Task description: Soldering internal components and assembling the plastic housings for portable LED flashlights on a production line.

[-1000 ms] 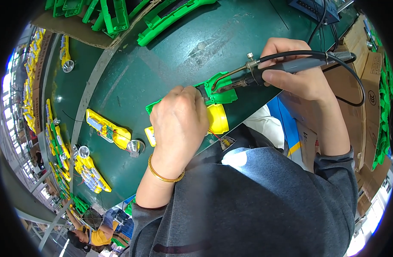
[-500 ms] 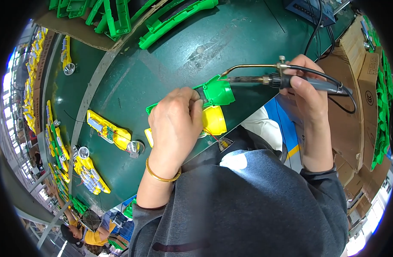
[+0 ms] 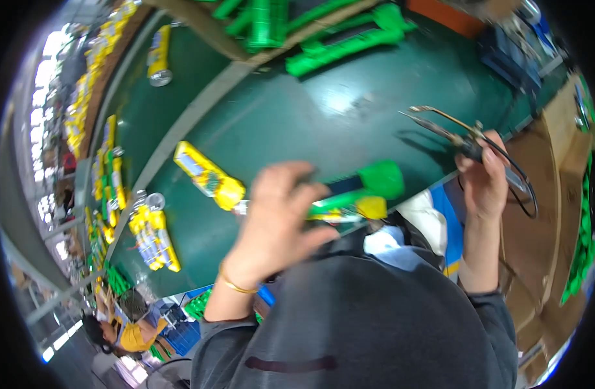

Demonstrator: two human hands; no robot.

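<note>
No text, labels, numbers or signs legible; view apparently too blurred.

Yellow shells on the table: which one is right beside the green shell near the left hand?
The yellow shell just right of the left hand. The other yellow shells lie farther left, away from that green shell.

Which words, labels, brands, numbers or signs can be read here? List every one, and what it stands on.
None can be read.
Blue box: too blurred to read.
Cardboard box on the right: too blurred to read.
Yellow casing, green casing: blurred, no text made out.
</note>
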